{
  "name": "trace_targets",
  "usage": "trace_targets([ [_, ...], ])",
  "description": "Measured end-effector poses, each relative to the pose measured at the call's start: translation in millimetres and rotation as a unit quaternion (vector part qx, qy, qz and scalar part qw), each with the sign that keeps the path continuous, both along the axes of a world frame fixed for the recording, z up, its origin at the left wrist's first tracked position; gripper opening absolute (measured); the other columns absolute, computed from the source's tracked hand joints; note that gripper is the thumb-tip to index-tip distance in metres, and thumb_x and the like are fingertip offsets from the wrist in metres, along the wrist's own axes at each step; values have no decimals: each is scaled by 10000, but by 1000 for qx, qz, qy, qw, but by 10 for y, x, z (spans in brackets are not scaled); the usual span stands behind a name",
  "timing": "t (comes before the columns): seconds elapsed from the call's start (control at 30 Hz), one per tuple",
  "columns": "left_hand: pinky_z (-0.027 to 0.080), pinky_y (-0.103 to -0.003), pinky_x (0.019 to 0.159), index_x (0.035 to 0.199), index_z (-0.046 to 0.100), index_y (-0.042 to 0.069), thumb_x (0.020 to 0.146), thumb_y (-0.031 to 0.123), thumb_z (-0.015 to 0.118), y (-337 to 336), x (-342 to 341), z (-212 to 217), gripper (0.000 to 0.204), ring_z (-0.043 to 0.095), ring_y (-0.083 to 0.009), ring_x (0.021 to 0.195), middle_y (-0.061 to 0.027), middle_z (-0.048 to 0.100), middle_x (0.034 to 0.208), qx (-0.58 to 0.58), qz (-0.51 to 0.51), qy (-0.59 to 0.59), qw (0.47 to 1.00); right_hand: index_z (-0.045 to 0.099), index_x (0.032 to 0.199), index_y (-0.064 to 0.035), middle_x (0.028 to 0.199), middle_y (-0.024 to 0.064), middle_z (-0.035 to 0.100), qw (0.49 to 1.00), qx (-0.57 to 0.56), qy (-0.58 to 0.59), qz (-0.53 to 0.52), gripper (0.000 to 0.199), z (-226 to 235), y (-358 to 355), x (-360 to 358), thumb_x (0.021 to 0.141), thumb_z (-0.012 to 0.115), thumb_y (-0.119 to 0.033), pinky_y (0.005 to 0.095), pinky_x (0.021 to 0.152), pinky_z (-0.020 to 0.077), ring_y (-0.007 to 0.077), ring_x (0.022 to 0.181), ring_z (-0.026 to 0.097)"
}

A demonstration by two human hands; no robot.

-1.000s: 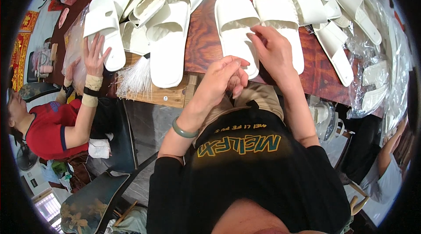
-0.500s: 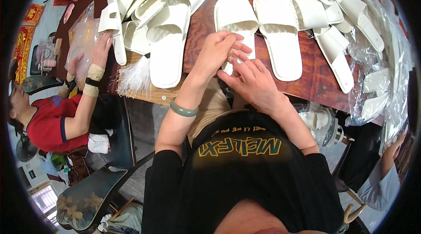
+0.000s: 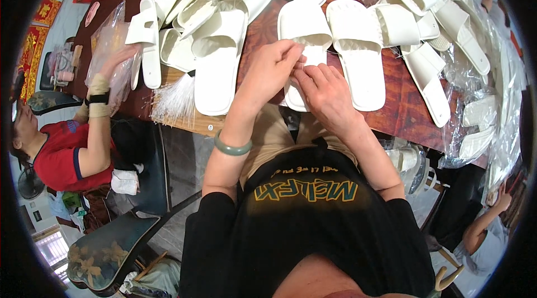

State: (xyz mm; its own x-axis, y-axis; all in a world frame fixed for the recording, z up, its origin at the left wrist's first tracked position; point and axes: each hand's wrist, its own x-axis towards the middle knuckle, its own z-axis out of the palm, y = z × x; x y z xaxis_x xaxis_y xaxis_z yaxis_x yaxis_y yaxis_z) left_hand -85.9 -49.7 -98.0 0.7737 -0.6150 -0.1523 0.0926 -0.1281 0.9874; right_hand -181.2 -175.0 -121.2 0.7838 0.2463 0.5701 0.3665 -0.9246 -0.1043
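Note:
Over the sole of a white slipper (image 3: 303,21), my left hand (image 3: 273,69) and my right hand (image 3: 325,90) meet with their fingertips pinched together. Whatever is between the fingertips is too fine to make out. Directly to the right lies a second white slipper (image 3: 367,77), strap away from me, close beside the first. Left of my hands, another white slipper (image 3: 216,88) rests at the table edge. Next to it spreads a bundle of thin, clear-white plastic strands (image 3: 174,102).
White slippers (image 3: 184,4) are heaped at the far left, and more (image 3: 428,74) lie at the right among clear plastic bags (image 3: 492,147). A co-worker in a red shirt (image 3: 70,155) sits at the left, handling clear bags. Another person's arm (image 3: 486,220) shows at the right.
My fingers have gone from loosely spread to pinched together over the slipper. The co-worker's hand at the left has moved off the slipper strap toward the clear bag.

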Motion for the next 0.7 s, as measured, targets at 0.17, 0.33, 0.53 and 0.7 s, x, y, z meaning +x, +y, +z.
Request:
trace_targets([
  [0.17, 472, -303, 617, 785, 577, -65, 925, 216, 472, 36, 214, 27, 331, 608, -178, 638, -151, 613, 673, 224, 146, -323, 908, 553, 833, -36, 780, 80, 516, 997, 70, 13, -3, 105, -17, -46, 74, 794, 593, -125, 350, 649, 432, 232, 738, 524],
  [0.33, 459, -459, 734, 797, 603, -80, 929, 258, 426, -205, 598, -82, 404, 604, -408, 775, -267, 607, 754, 335, 158, -373, 851, 562, 828, -35, 777, 75, 524, 995, 98, -1, -2, 103, -37, -24, 118, 787, 611, -116, 346, 632, 449, 226, 733, 531],
  [0.53, 444, -476, 799, 870, 638, -63, 878, 333, 490, -441, 888, -100, 423, 585, -441, 891, -285, 619, 866, 377, 189, -296, 857, 577, 863, -21, 806, 74, 534, 993, 113, -13, 9, 124, -80, -56, 102, 780, 618, -103, 345, 623, 457, 225, 725, 524],
  [0.7, 451, -452, 770, 854, 635, -11, 842, 271, 536, -562, 939, -268, 299, 604, -388, 867, -224, 639, 885, 327, 208, -331, 861, 581, 893, -20, 826, 83, 542, 993, 121, 1, 5, 147, -69, -136, 38, 782, 626, -106, 351, 631, 461, 229, 751, 532],
])
